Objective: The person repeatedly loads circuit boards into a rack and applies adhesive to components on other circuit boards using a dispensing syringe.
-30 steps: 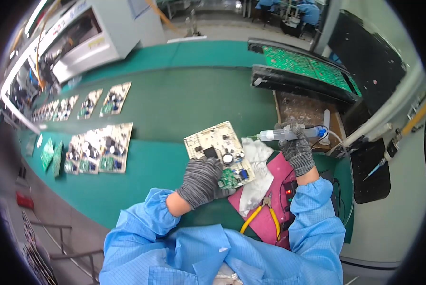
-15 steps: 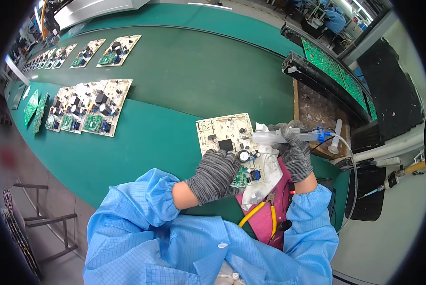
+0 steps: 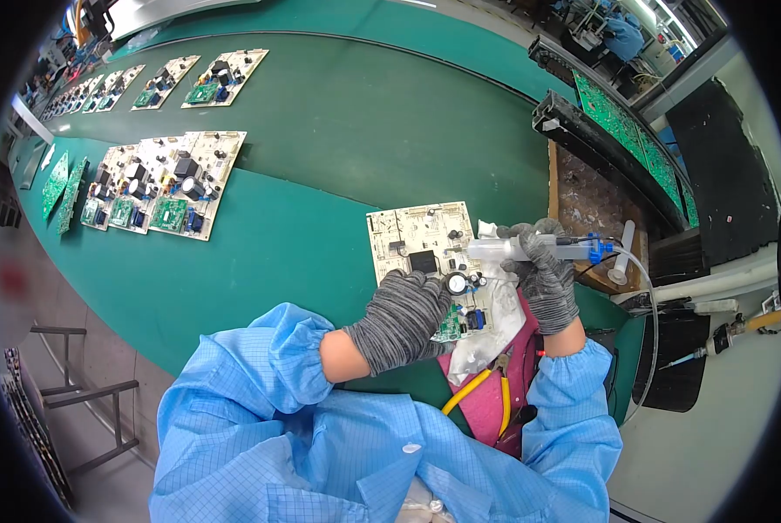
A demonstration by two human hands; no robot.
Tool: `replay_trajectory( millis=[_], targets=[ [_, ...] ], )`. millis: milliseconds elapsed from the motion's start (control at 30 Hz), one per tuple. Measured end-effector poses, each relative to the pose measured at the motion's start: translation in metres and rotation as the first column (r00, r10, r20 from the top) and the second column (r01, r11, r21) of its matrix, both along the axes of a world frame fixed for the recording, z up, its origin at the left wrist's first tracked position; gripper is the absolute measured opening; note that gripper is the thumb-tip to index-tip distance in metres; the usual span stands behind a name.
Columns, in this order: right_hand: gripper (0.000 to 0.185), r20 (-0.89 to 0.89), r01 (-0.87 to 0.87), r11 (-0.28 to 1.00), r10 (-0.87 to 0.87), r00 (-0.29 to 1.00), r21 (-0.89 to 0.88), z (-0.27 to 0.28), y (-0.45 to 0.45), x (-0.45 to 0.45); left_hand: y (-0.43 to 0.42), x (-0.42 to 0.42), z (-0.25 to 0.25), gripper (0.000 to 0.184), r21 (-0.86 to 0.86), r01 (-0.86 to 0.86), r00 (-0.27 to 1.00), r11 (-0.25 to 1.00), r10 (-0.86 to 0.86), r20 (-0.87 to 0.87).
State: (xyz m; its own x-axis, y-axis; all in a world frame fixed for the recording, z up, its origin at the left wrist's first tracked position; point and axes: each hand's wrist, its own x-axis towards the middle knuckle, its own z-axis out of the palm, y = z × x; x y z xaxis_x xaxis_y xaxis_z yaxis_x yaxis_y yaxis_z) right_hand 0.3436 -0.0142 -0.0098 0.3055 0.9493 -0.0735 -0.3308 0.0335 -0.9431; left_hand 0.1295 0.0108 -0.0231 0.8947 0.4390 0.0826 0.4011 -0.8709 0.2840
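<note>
A cream printed circuit board (image 3: 421, 224) lies tilted in front of me, with black parts, a round capacitor and a small green board on it. My left hand (image 3: 397, 322), in a grey striped glove, is closed on its lower left side. My right hand (image 3: 547, 283), gloved alike, wraps round a clear dispensing syringe (image 3: 492, 250) with a blue cap, held level over the board's right part. An air hose (image 3: 651, 322) runs from the cap. White wiping paper (image 3: 478, 356) lies beneath the board's right side, on a pink cloth (image 3: 519, 349).
Yellow-handled cutters (image 3: 467, 392) rest on the pink cloth. Several populated boards (image 3: 225, 161) stand at left, more (image 3: 242, 65) on the dark green conveyor (image 3: 382, 105). An empty syringe barrel (image 3: 621, 253) sits in a wooden tray (image 3: 587, 187). A black rail (image 3: 600, 157) borders the right.
The view has shifted a little, so the board and both hands appear slightly to the right. Both hands keep their holds on the board and the syringe.
</note>
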Motion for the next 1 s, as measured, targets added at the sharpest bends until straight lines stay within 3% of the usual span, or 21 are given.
replay_trajectory(
  millis=[667, 1000],
  targets=[
    [0.029, -0.013, 0.003, 1.0, -0.003, 1.0, -0.024, 0.0014, -0.0016, 0.0013, -0.0008, 0.0002, -0.0019, 0.067, -0.007, 0.002, 1.0, 1.0, -0.002, -0.007],
    [0.029, 0.015, 0.041, 0.998, -0.04, 0.999, -0.039, 0.0009, -0.0017, -0.0013, -0.0014, 0.0007, -0.0053, 0.055, 0.011, -0.014, 0.999, 1.0, 0.014, 0.035]
  ],
)
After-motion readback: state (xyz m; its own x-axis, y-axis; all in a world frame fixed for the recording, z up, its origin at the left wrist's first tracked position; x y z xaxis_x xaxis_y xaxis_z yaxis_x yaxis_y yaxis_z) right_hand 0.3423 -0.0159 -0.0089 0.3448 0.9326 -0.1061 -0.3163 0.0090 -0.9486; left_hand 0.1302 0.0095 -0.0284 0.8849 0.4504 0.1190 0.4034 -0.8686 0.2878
